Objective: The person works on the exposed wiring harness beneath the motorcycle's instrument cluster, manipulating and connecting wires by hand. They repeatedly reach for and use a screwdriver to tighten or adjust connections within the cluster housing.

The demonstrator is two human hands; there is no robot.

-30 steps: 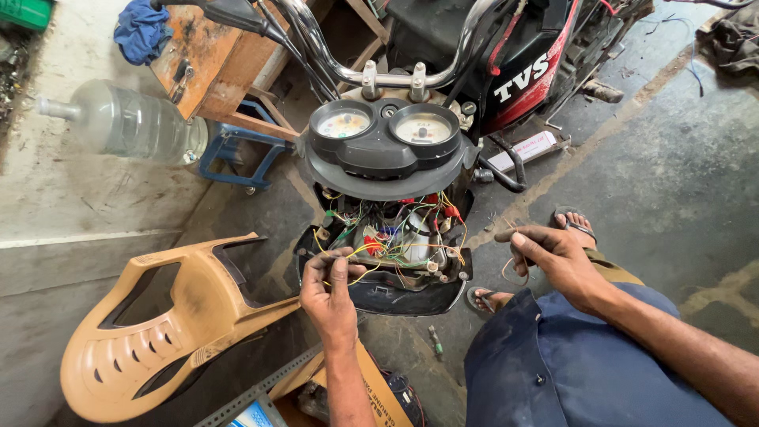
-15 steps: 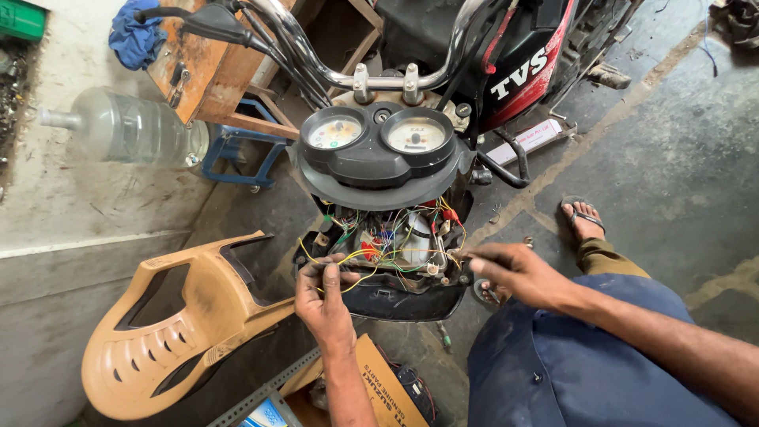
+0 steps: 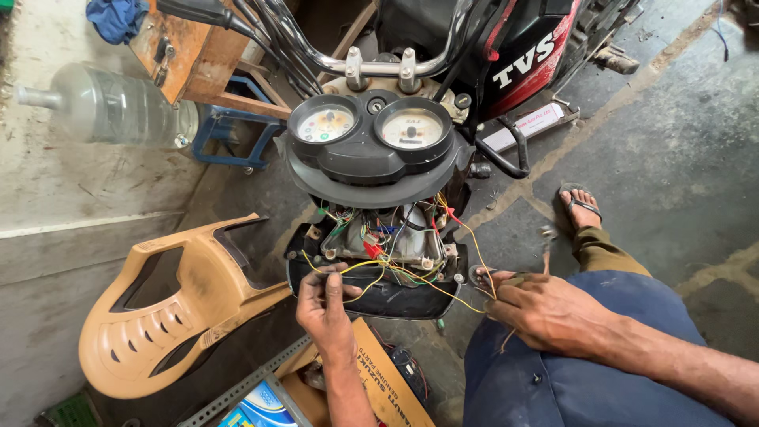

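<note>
A motorcycle's front stands before me with a black two-dial instrument cluster point(image 3: 370, 136). Under it, an open black headlight housing point(image 3: 395, 299) shows a tangle of coloured wires point(image 3: 387, 237). My left hand point(image 3: 324, 308) grips the housing's lower left rim, its fingers touching a yellow wire. My right hand point(image 3: 541, 310) sits just right of the housing, closed on thin yellow wires point(image 3: 466, 237) that stretch out from the tangle. A thin metal tool point(image 3: 545, 237) sticks up from that hand.
A tan plastic chair point(image 3: 158, 308) lies on its side at the left. Behind it are a large water bottle point(image 3: 103, 103), a wooden box point(image 3: 198, 47) and a blue metal frame point(image 3: 229, 134). A cardboard box point(image 3: 387, 379) sits below the housing. My sandalled foot point(image 3: 581, 205) rests on the concrete at the right.
My right hand has come left and down to the housing and now holds yellow wires drawn out from the tangle. My left hand stays on the housing rim.
</note>
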